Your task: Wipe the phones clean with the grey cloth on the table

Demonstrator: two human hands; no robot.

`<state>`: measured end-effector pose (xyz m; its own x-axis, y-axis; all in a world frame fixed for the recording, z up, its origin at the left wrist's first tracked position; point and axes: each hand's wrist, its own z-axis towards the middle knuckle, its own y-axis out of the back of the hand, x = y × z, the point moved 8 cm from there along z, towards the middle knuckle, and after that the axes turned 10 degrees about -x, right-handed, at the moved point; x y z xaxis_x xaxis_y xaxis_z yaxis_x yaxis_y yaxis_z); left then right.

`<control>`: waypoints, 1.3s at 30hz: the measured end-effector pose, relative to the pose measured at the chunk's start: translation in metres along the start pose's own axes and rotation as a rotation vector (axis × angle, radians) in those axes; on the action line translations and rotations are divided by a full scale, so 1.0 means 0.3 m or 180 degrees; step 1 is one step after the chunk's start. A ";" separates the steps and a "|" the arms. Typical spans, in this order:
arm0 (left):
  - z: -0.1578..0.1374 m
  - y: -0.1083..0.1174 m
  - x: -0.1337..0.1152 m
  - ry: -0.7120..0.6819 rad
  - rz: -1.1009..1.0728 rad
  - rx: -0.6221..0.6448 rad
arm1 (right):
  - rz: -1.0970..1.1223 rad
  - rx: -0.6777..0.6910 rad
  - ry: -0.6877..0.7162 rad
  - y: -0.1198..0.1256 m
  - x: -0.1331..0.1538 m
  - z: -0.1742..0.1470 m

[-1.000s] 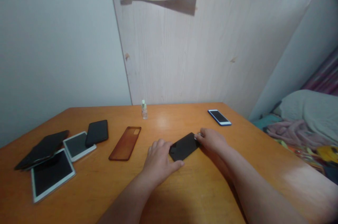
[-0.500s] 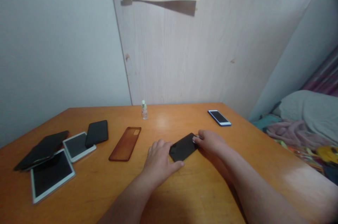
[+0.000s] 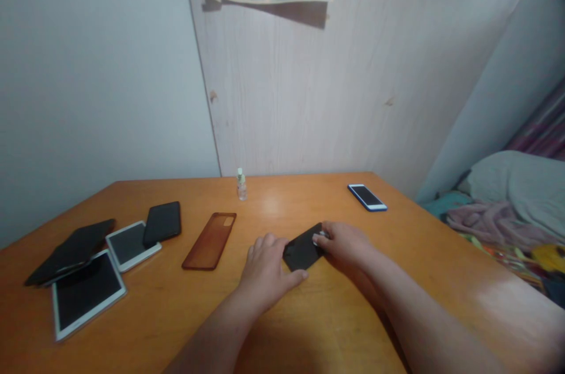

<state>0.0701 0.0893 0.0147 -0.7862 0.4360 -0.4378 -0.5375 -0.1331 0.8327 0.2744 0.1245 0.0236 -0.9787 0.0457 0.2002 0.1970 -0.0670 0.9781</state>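
Observation:
A black phone (image 3: 302,250) lies flat on the table between my hands. My left hand (image 3: 267,262) steadies its left end, with the thumb along the near edge and the fingers at the far corner. Over the phone's right end, my right hand (image 3: 344,244) is closed on a small white wipe (image 3: 321,237), pressed to the dark surface. The fingers cover most of the wipe, so its full shape is hidden. To the left of my left hand lies a brown translucent phone case (image 3: 209,241).
A small clear bottle (image 3: 241,186) stands at the back of the wooden table (image 3: 304,333). A blue-edged white phone (image 3: 367,197) lies at the back right. At left are two white tablets (image 3: 88,291), a black device (image 3: 162,223) and a dark folding case (image 3: 70,250). Bedding (image 3: 516,186) is piled at right.
My right hand has slid left along the phone with the white wipe, covering more of the phone's right end. My left hand and the phone have stayed in place.

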 end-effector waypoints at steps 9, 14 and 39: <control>0.000 0.008 -0.003 0.0013 -0.0006 -0.0053 | -0.0129 -0.0191 -0.0181 0.023 -0.031 0.010; 0.000 0.011 -0.005 -0.0012 -0.0007 -0.0077 | -0.0062 -0.0185 0.0024 0.007 -0.004 0.008; -0.003 0.008 -0.003 -0.0008 -0.0024 -0.0072 | -0.0096 -0.0365 -0.0020 0.010 0.003 0.026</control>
<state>0.0692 0.0877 0.0167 -0.7813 0.4395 -0.4432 -0.5503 -0.1498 0.8214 0.2745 0.1321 0.0271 -0.9836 0.0555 0.1716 0.1593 -0.1789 0.9709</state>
